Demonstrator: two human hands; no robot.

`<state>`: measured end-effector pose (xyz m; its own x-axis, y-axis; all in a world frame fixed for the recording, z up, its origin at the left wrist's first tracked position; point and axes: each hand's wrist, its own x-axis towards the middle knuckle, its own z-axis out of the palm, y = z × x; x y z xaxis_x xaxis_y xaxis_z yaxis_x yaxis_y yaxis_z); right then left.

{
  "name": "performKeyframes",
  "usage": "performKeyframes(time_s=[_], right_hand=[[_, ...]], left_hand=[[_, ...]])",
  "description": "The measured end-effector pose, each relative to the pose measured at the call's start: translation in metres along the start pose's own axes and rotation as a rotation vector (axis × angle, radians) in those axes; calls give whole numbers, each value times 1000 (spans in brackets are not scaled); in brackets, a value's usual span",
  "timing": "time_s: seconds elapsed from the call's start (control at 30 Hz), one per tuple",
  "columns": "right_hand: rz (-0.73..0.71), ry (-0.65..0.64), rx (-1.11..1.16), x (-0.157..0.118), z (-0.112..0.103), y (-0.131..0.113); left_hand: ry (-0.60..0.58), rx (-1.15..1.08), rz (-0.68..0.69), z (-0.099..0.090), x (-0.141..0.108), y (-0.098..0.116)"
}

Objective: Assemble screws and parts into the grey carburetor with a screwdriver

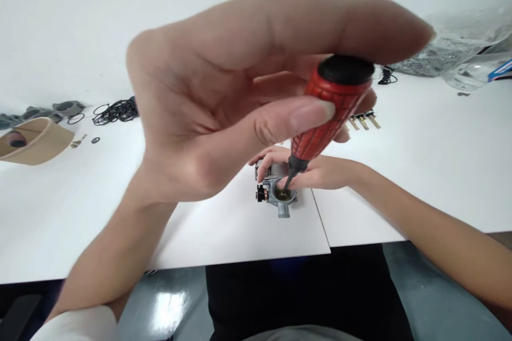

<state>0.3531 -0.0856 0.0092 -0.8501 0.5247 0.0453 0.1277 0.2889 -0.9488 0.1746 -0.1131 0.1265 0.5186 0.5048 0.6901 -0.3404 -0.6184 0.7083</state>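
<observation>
My left hand (208, 96) is large in the foreground, its fingers and thumb closed round the red handle of a screwdriver (320, 117) with a black end cap. The shaft slants down, and its tip reaches the round opening of a small grey metal carburetor (284, 209). Brass-coloured metal shows inside that opening. My right hand (316, 173) comes from the right and grips the carburetor against the table, fingers over its far side and thumb by the opening. A black screw fitting with a copper-coloured ring juts from the carburetor's left side. The exact contact of the tip is too small to tell.
On the white table's left lie a beige ring-shaped container (52, 144), grey parts (69, 107), a heap of black rubber rings (118, 111) and small brass pieces (79, 141). Several brass parts (362, 121) and a clear plastic bag (436, 53) lie at right. The front edge is near me.
</observation>
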Motion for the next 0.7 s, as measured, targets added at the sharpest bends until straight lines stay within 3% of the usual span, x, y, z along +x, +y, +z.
performKeyframes(time_s=[0.07,0.17,0.37,0.57,0.7], right_hand=[[18,0,9,0,0,-1],[39,6,36,-1,1,-1],[24,-19,57,-1,2,0],[3,-13,37,-1,1,0],[-14,-17,81,0,2,1]], left_hand=[[-20,80,90,5,4,-5],[-40,185,109,-1,5,-10],[-69,208,267,-12,7,-22],[82,281,226,-2,5,-25],[34,274,231,4,4,-21]])
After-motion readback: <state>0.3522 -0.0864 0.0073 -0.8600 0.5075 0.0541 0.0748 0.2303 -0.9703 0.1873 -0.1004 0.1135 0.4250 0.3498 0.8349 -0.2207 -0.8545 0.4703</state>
